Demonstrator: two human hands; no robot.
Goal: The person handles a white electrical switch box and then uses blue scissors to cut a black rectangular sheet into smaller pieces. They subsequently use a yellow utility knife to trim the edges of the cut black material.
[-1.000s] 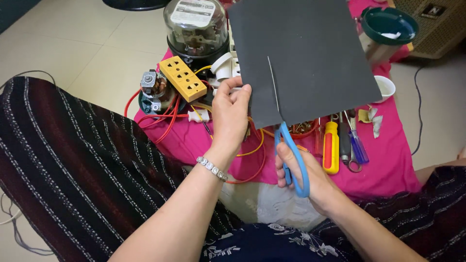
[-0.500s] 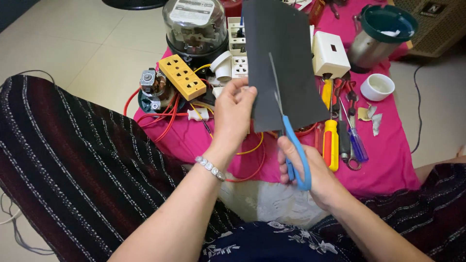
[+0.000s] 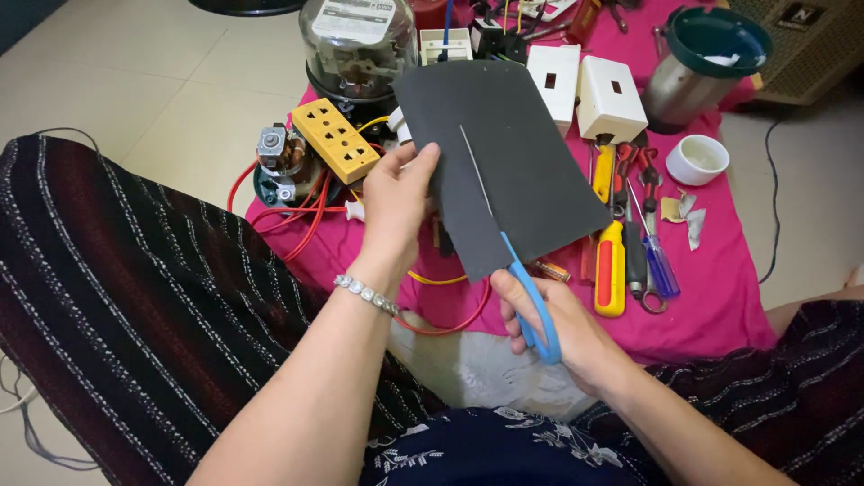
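Dark grey rectangular sheet of stiff, matt material (image 3: 504, 166): held up over the pink cloth (image 3: 720, 297), long axis running from lower centre away up and slightly left. Grip, left hand (image 3: 396, 202): closed on the sheet's left edge, thumb on the near face, fingers behind. Grip, right hand (image 3: 562, 328): closed through the loops of blue-handled scissors (image 3: 508, 261), directly below the sheet's near short edge. Blades lie partly shut on the sheet, entering at that near edge, tip pointing up and a little left, nearly along the long axis; uncut material lies ahead of the tip, away from the right hand. Left hand is beside the blade line, to its left, close by. Beyond, on the cloth: yellow multi-socket block (image 3: 335, 139), yellow-handled screwdriver (image 3: 609, 265), two white switch boxes (image 3: 610, 99), small white cup (image 3: 698, 159).
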